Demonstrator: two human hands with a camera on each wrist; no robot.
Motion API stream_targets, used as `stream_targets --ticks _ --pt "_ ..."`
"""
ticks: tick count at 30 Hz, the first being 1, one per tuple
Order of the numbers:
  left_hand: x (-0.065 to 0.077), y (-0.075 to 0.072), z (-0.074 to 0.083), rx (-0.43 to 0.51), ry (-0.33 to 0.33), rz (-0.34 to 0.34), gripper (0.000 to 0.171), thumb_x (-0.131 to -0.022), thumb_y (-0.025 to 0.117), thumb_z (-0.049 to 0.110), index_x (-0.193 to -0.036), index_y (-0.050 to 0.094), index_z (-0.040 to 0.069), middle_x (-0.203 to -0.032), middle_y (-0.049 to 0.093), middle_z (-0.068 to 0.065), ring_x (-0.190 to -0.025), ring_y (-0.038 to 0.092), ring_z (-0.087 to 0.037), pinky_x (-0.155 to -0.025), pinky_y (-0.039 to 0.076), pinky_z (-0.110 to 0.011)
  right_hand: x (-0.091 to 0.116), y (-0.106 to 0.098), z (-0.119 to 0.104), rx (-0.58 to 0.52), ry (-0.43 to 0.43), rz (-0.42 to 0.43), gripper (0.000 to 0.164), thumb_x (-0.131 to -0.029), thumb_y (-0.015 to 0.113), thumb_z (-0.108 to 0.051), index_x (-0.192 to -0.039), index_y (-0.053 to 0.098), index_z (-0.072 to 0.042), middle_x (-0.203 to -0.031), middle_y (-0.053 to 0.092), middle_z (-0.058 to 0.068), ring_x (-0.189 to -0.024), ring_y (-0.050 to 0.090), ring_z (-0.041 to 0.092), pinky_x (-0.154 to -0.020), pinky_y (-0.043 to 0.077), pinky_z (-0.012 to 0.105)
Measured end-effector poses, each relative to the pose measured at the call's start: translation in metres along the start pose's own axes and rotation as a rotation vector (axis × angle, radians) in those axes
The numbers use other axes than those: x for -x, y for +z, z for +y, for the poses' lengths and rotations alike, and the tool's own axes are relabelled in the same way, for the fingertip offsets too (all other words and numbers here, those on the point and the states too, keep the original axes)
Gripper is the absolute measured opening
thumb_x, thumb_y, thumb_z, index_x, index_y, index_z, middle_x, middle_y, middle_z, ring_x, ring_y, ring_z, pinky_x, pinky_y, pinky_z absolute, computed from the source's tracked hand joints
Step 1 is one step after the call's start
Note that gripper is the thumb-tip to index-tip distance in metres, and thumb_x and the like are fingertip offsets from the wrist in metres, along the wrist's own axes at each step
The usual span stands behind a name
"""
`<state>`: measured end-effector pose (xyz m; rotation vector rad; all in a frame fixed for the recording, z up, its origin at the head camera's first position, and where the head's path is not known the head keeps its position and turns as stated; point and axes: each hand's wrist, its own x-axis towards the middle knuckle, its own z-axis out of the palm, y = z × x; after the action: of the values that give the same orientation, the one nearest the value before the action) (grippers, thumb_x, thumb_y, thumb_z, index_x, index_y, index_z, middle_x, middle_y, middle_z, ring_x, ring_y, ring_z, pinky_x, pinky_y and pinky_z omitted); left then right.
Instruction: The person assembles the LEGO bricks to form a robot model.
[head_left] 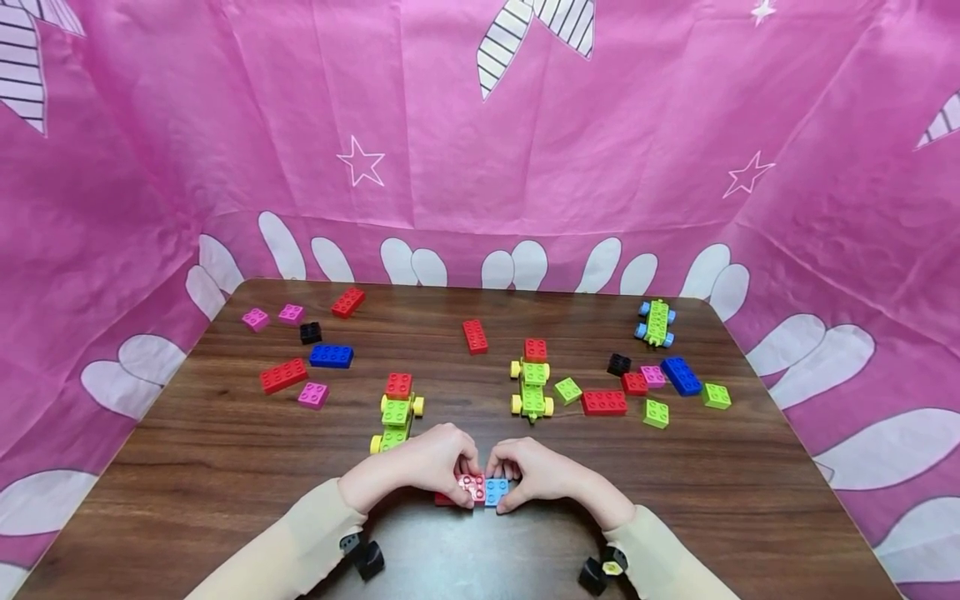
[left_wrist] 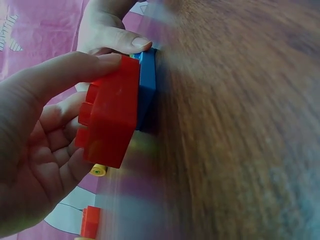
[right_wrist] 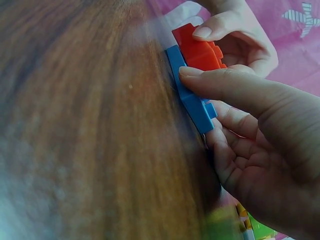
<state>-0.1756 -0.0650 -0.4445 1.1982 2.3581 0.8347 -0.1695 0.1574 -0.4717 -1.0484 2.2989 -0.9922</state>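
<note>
My left hand (head_left: pixel 444 462) pinches a red toy brick (head_left: pixel 471 486) between thumb and fingers, near the front middle of the table. Beside it, my right hand (head_left: pixel 536 473) grips a light blue brick (head_left: pixel 496 492) in the same way. In the left wrist view the red brick (left_wrist: pixel 117 105) is tilted, its studs facing the palm. It sits over part of the blue brick (left_wrist: pixel 146 85), which lies low by the tabletop. From the right wrist, the blue brick (right_wrist: pixel 192 100) looks longer and thinner, with the red brick (right_wrist: pixel 197 47) on its far end.
Just beyond my left hand stands a green wheeled base (head_left: pixel 396 421) with a red brick on it. A similar yellow-wheeled base (head_left: pixel 533 383) stands further right. A blue-wheeled one (head_left: pixel 657 323) is at the back right. Loose bricks lie left and right, including a blue brick (head_left: pixel 332 356).
</note>
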Motion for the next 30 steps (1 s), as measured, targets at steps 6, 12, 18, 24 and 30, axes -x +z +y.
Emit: stream_targets --ticks 6,12,18,24,30 --pt "-0.0004 0.0008 0.0001 -0.007 -0.006 0.001 0.021 -0.065 0.088 0.021 -0.077 0.072 0.013 -0.071 0.058 0.014 -0.063 0.051 0.005 -0.058 0.044 -0.011 0.0001 -0.0001 0.0000 -0.005 -0.003 -0.002 0.032 -0.068 0.087 -0.021 -0.090 0.064 -0.015 -0.076 0.052 -0.013 -0.067 0.046 -0.004 -0.060 0.041 0.014" --pt "-0.0003 -0.0002 0.0001 -0.010 -0.005 -0.001 0.021 -0.066 0.088 0.021 -0.077 0.072 0.013 -0.072 0.058 0.013 -0.063 0.051 0.005 -0.058 0.044 -0.011 -0.0003 -0.0008 0.0000 0.003 0.002 -0.002 0.032 -0.068 0.087 -0.021 -0.090 0.064 -0.015 -0.076 0.052 -0.013 -0.066 0.046 -0.004 -0.059 0.041 0.014" --pt "-0.0002 -0.0023 0.0012 -0.027 -0.006 -0.018 0.022 -0.066 0.087 0.022 -0.078 0.071 0.013 -0.072 0.059 0.013 -0.064 0.051 0.005 -0.059 0.044 -0.011 -0.0018 -0.0005 0.0006 0.016 0.000 -0.008 0.032 -0.068 0.087 -0.021 -0.090 0.064 -0.016 -0.076 0.052 -0.013 -0.067 0.046 -0.004 -0.060 0.041 0.014" --pt "0.0012 -0.0012 0.0002 -0.044 0.010 -0.007 0.023 -0.066 0.087 0.023 -0.079 0.070 0.014 -0.073 0.059 0.013 -0.065 0.052 0.005 -0.060 0.044 -0.010 -0.0020 -0.0009 0.0000 0.041 -0.007 -0.016 0.033 -0.068 0.086 -0.022 -0.090 0.063 -0.016 -0.076 0.052 -0.013 -0.067 0.045 -0.004 -0.060 0.041 0.014" --pt "0.0034 0.0011 -0.0034 -0.050 0.043 0.007 0.026 -0.067 0.086 0.026 -0.085 0.071 0.015 -0.077 0.058 0.013 -0.067 0.053 0.005 -0.061 0.044 -0.008 -0.0006 -0.0026 -0.0039 0.073 -0.012 -0.021 0.034 -0.068 0.087 -0.023 -0.091 0.063 -0.015 -0.077 0.053 -0.012 -0.068 0.045 -0.005 -0.061 0.042 0.014"
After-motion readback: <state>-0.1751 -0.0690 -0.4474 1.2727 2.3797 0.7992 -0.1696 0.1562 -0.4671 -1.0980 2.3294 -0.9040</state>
